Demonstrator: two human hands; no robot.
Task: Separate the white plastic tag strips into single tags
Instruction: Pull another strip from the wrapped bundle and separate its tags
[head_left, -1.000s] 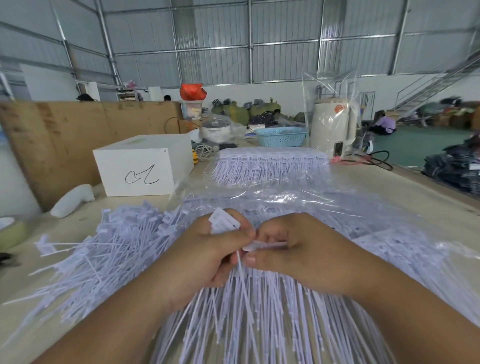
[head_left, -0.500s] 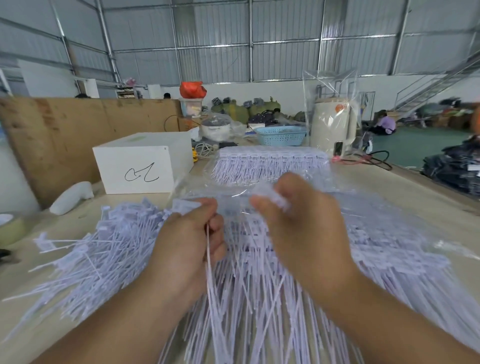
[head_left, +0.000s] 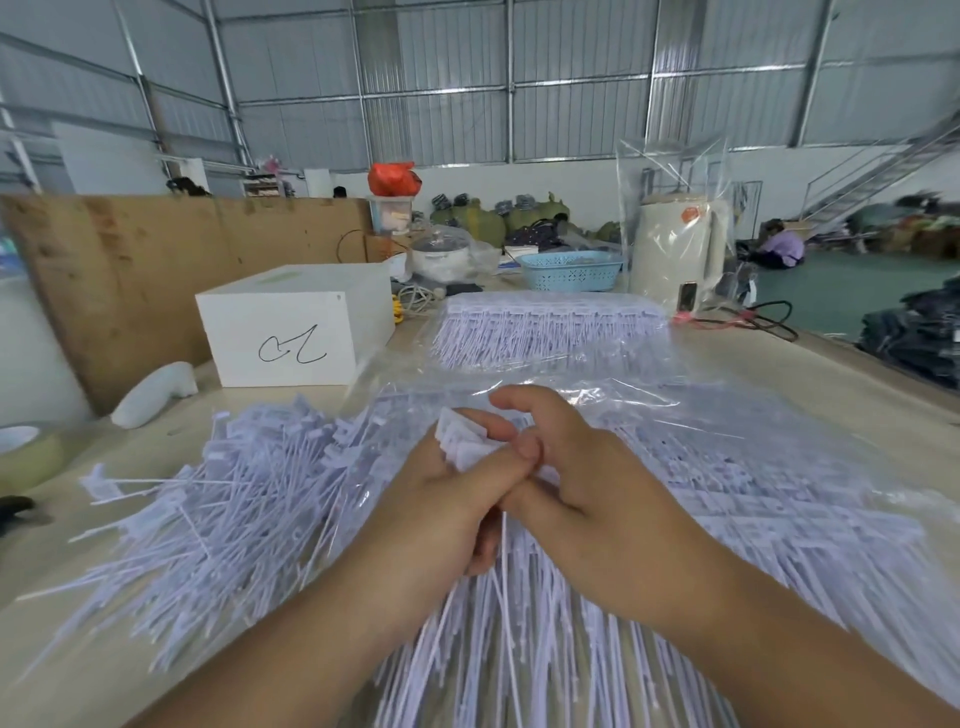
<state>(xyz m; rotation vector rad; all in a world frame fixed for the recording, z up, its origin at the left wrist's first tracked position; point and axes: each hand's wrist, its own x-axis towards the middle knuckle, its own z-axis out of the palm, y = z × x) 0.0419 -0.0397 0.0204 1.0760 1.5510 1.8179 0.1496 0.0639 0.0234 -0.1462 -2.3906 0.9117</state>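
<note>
We have both hands pressed together over the middle of the table (head_left: 857, 395). Our left hand (head_left: 441, 499) pinches a small bunch of white tag heads (head_left: 460, 441) between thumb and fingers, and our right hand (head_left: 566, 483) curls in against them from the right, its fingertips on the same bunch. The tails (head_left: 503, 561) hang straight down toward us from the grip, so the long axis runs from the heads back to our body. Separated single tags (head_left: 218, 509) lie heaped to the left, nearer our left hand; unsplit strips (head_left: 727, 499) lie under clear plastic to the right.
</note>
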